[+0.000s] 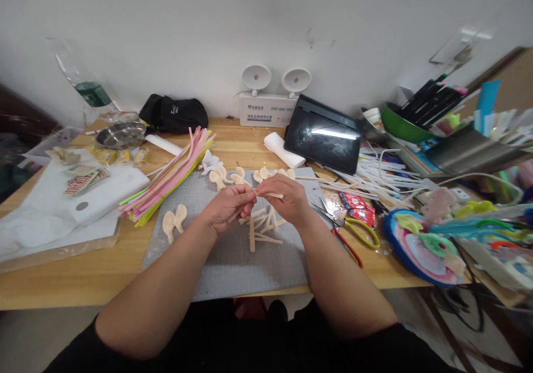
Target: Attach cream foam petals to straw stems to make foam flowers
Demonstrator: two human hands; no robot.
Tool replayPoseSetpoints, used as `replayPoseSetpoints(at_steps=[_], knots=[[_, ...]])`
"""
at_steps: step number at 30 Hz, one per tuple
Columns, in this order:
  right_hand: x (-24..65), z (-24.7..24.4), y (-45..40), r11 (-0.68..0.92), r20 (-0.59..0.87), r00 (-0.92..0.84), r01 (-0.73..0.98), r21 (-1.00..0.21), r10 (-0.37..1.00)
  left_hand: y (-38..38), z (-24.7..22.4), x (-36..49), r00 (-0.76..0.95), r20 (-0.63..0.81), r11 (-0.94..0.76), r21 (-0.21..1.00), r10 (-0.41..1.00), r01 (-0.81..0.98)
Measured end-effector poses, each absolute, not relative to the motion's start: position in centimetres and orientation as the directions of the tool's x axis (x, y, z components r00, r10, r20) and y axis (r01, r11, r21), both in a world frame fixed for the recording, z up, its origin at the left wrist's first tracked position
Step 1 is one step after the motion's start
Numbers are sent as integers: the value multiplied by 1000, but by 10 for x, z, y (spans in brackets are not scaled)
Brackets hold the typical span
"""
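Note:
Over the grey mat (250, 276), my left hand (228, 205) and my right hand (288, 196) meet, fingertips pinched together. Between them is a short cream pipe cleaner (275, 195), one end poking out under my right fingers. The rest of it is covered by my fingers. Just below my hands lies a loose heap of cut cream pipe cleaner pieces (266, 234). Spoon-shaped cream pieces (169, 224) rest at the mat's left, and several more looped pieces (217, 177) line its far edge, partly behind my hands.
Yellow-handled scissors (362, 233) and a red-handled tool (348, 249) lie right of the mat. A pink and yellow pipe cleaner bundle (170, 176) is at left. Behind stand a black tablet-like panel (322, 134) and an emergency light (266, 111). A blue-rimmed plate (391, 245) sits far right.

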State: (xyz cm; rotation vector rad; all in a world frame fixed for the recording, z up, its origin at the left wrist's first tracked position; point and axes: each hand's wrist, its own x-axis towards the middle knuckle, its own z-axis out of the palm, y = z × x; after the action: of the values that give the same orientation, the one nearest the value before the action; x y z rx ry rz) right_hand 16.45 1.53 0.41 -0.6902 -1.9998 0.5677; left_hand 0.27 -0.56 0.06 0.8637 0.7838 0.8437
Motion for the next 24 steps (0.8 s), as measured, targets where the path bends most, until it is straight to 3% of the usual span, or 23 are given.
replayPoseSetpoints(at_steps=[4, 7, 10, 12, 14, 16, 20, 24], knots=[[163, 10, 13, 705, 578, -431, 236, -669, 693, -9, 5, -1, 433, -161, 248, 957, 887, -151], [161, 9, 14, 720, 569, -467, 261, -643, 677, -10, 10, -4, 367, -36, -34, 983, 930, 183], [160, 3, 16, 729, 529, -514, 356, -584, 675, -7, 11, -6, 363, 148, -345, 744, 920, 572], [158, 0, 17, 706, 470, -533, 451, -546, 704, -4, 7, -7, 416, 241, -477, 539, 877, 694], [156, -2, 18, 671, 430, -516, 531, -518, 741, 0, 3, -7, 445, 280, -526, 448, 851, 723], [154, -2, 18, 632, 429, -464, 557, -539, 775, 2, 0, -6, 411, 273, -493, 517, 870, 700], [156, 0, 21, 522, 423, -308, 426, -739, 852, -1, 3, -2, 269, 72, -193, 870, 960, 454], [160, 2, 23, 505, 445, -265, 233, -831, 855, -6, 6, 0, 294, -124, 78, 983, 948, 164]])
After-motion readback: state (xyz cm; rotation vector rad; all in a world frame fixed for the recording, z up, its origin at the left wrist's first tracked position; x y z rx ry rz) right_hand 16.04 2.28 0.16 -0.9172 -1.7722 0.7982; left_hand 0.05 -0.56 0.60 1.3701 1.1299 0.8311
